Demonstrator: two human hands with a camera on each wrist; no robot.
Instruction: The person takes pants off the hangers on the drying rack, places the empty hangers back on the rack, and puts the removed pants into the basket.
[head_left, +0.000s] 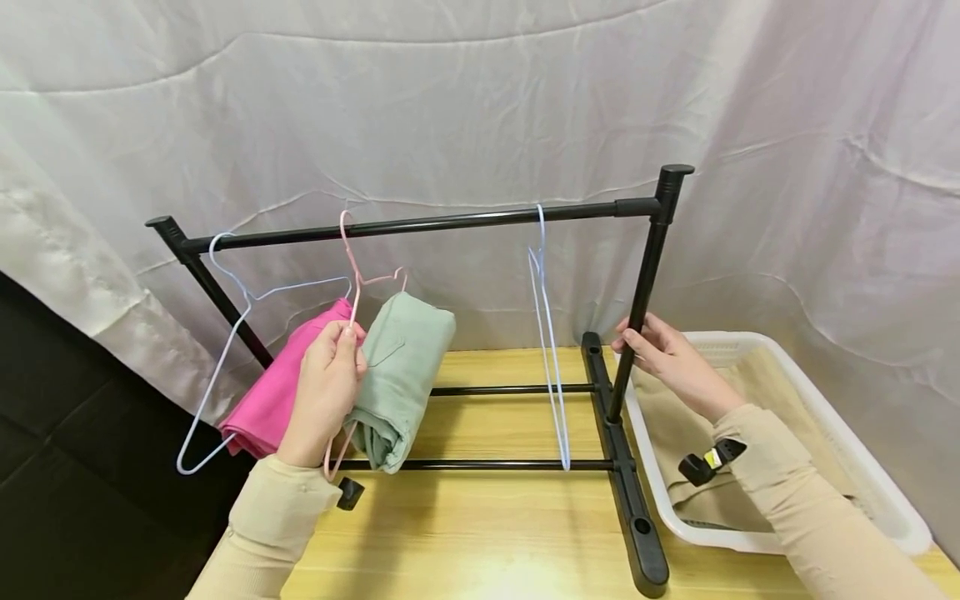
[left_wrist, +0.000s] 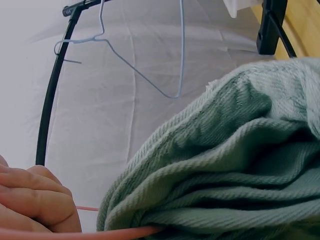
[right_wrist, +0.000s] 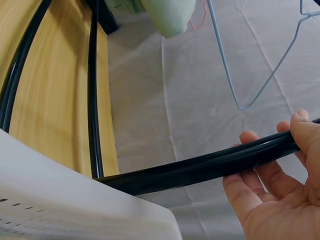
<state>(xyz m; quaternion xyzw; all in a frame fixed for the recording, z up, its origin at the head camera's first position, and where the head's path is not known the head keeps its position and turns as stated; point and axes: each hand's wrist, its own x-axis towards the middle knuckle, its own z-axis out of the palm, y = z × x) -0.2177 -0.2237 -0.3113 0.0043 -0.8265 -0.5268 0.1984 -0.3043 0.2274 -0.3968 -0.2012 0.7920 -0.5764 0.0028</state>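
In the head view the left hand (head_left: 331, 379) pinches the side of a pink hanger (head_left: 352, 283) that hooks over the black rack's top bar (head_left: 450, 222). Folded green fabric (head_left: 405, 367) hangs on that hanger, just right of the hand; its layered folds (left_wrist: 215, 165) fill much of the left wrist view. The right hand (head_left: 671, 362) has its fingers and thumb around the rack's right upright (head_left: 647, 283), also seen in the right wrist view, where the hand (right_wrist: 280, 190) holds the black post (right_wrist: 200, 170).
Left of the green fabric, pink fabric (head_left: 288, 375) hangs on a blue hanger (head_left: 225, 350). An unloaded blue hanger (head_left: 551, 333) hangs toward the right. A white basket (head_left: 817, 400) with tan fabric (head_left: 757, 433) stands right of the rack, on a wooden table (head_left: 480, 533).
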